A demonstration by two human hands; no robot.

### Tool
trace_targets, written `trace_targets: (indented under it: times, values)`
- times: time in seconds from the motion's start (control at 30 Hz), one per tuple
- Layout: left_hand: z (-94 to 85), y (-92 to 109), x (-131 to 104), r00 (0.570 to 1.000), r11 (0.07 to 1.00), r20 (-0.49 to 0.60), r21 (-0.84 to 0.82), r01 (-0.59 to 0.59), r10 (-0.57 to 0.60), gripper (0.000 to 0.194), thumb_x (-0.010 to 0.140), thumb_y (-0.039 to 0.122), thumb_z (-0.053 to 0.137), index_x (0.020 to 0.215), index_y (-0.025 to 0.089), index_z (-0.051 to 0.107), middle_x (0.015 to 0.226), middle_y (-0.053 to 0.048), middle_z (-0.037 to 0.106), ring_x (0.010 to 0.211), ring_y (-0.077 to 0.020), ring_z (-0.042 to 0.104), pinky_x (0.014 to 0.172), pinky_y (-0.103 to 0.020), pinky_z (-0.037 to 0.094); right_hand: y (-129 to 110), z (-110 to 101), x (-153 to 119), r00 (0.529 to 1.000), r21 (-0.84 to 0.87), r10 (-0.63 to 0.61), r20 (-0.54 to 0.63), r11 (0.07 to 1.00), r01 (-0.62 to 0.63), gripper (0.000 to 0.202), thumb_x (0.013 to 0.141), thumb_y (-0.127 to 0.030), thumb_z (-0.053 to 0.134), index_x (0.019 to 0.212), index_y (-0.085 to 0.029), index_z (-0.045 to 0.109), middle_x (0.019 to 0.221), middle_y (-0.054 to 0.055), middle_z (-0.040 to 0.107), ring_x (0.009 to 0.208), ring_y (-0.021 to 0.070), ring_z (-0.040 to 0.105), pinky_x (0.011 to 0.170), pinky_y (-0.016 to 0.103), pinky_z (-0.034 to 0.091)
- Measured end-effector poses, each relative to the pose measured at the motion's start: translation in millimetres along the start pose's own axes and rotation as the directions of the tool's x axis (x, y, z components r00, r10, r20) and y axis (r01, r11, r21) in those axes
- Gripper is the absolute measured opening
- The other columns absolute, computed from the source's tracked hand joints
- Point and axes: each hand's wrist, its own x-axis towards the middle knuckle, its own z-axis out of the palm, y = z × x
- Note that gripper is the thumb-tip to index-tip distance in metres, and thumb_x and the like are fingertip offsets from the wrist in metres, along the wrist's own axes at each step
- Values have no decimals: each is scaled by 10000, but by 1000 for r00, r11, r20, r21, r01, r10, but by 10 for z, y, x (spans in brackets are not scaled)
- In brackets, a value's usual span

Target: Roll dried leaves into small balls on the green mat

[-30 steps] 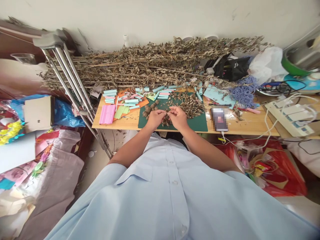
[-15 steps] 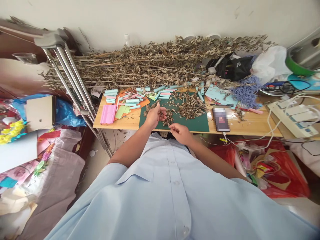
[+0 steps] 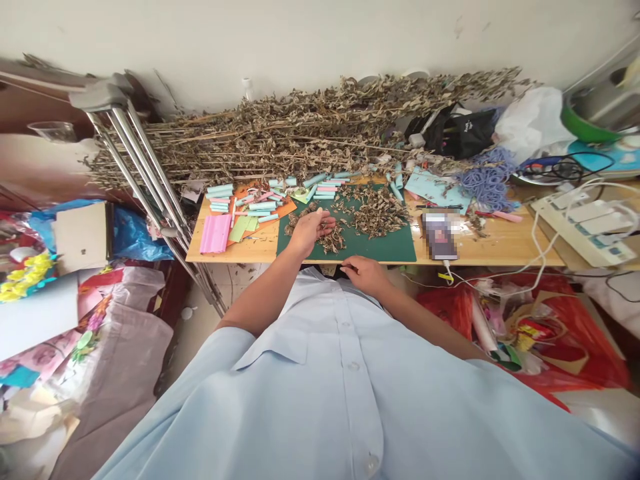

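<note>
My left hand (image 3: 311, 233) is over the left part of a green cutting mat (image 3: 370, 249), palm turned to the right. Its fingers are loosely curved and apart from the thumb, with nothing plainly held. Close around it lie small clumps of dried leaves (image 3: 334, 241). At the front edge of the table, my right hand (image 3: 367, 275) has its thumb and fingertips pressed together; what they hold, if anything, cannot be made out. A larger heap of dried leaves (image 3: 380, 212) covers the mat's right half.
Rolled blue paper tubes (image 3: 260, 206) and a pink folded sheet (image 3: 215, 233) lie on the left. Long dried stalks (image 3: 300, 127) line the wall. To the right are a phone (image 3: 440, 235), purple yarn (image 3: 486, 179) and a power strip (image 3: 585, 230). Metal crutches (image 3: 145, 163) lean at the left.
My right hand has moved slightly down and away from the leaves toward the table's edge. My left hand stays over the mat, its fingers closer together. The view has shifted slightly.
</note>
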Motion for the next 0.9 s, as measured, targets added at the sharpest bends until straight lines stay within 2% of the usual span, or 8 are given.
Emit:
trace_targets:
  times: [0.13,0.3,0.5,0.57,0.63,0.7,0.77,0.9]
  values:
    - [-38,-24,8,990,980,44,142,-139,134,466,923,529,607,1140,128,704,1135,-155,752,1100,-237,701,966,-348,508,-9,-13,-17,1000,41,-31,5,999,31,142,932,-266,583,931,-244,724,945,57,759,882,231,694,811,353,521]
    - [-41,21,-31,975,944,91,246,-219,202,472,931,528,584,1168,143,721,1158,-138,755,1180,-246,668,1044,-359,454,-4,-7,-34,999,83,-40,2,996,40,153,938,-274,579,962,-250,729,972,53,767,899,232,702,829,355,523]
    - [-104,36,-34,949,855,-38,447,-263,312,412,910,525,592,834,148,741,1057,-111,767,1062,-239,686,951,-342,505,28,1,-61,999,106,-42,-24,993,45,142,932,-271,595,948,-238,732,946,55,761,870,225,698,805,346,518]
    - [-144,-3,-51,931,784,-20,546,-295,365,332,879,476,645,846,156,728,1099,-105,758,1076,-238,684,965,-355,509,43,-3,-74,997,112,-56,-48,992,61,132,929,-268,602,944,-234,729,940,55,753,859,218,692,792,340,515]
    - [-178,-73,-90,900,665,90,643,-380,427,326,851,439,693,1033,171,730,1267,-121,706,1194,-256,649,1041,-394,486,51,-15,-85,994,118,-77,-77,989,86,126,931,-260,601,937,-230,723,920,54,740,848,210,683,782,332,510]
    - [-194,-168,-143,842,446,279,747,-492,462,551,810,450,753,1287,192,659,1510,-154,538,1403,-303,502,1157,-458,396,49,-32,-89,990,121,-91,-106,987,104,131,939,-246,587,935,-229,717,900,51,728,844,204,674,783,327,506]
    - [-185,-277,-186,804,217,440,807,-549,400,723,797,486,768,1433,209,564,1638,-172,356,1525,-355,323,1212,-533,306,38,-43,-83,988,122,-96,-123,986,111,135,945,-237,576,938,-231,710,893,48,722,843,200,668,788,322,505]
    - [-128,-462,-162,776,-51,551,824,-564,307,673,883,409,688,1503,234,493,1685,-157,254,1572,-361,202,1231,-577,243,-6,-40,-59,989,124,-102,-110,985,116,129,948,-234,575,933,-236,702,887,42,718,834,193,662,789,313,503]
